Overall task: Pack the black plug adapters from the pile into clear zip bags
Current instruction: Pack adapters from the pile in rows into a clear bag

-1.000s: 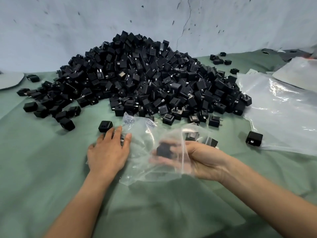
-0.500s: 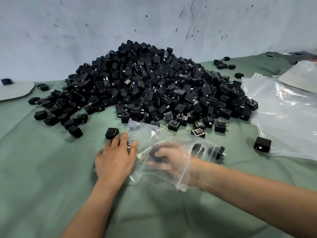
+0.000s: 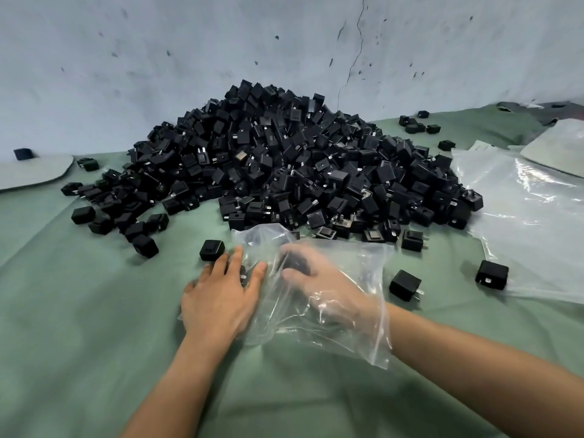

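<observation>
Soft even light; wide-angle bowing; slight blur

No text, label, brand, number or sign can be read. On the black plug adapters heaped toward the far edge of the table, only slots and metal prongs are made out; any moulded marking is too small to be told. Faint grey lines are seen on a white sheet near the right edge, partly covered by clear plastic, but they are too blurred to be read as letters.
</observation>
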Motion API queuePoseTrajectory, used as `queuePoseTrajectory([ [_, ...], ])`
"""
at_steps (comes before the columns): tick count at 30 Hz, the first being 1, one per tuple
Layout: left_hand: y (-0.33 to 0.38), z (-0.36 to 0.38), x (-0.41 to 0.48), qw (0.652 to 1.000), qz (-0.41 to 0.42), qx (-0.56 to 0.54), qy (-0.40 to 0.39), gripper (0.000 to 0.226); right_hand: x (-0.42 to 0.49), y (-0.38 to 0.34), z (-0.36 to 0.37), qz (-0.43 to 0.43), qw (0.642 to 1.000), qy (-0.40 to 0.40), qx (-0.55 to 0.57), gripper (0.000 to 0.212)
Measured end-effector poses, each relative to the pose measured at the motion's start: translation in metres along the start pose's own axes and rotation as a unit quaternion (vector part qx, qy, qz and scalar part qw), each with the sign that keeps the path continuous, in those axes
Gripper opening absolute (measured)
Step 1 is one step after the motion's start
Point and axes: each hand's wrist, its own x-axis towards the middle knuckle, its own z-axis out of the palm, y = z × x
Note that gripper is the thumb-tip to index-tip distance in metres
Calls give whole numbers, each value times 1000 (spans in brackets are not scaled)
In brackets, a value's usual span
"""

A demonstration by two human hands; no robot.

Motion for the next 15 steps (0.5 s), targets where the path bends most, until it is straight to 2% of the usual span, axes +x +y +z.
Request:
queuePoseTrajectory([
  [3,1,1,0,1000,4,3,3,80,9,-1,4,32,999,-40,-13,34],
  [5,0,1,1,1000,2,2,6,80,14,-2,7,45,998,-51,16,22],
  [7,0,1,1,1000,-2,-7,7,81,17,-3,8,43,998,-46,-10,13],
  [10,0,1,0,1000,-3,-12,10,83,22,-4,19,53,997,-31,-40,38],
  [12,0,1,0,1000,-6,-21,10,85,19,-7,25,51,998,-29,-32,37],
  [13,0,1,0,1000,-7,-25,11,86,21,-7,27,41,999,2,-17,36],
  [15,0,1,0,999,-9,-31,12,88,26,-5,29,63,997,6,53,33],
])
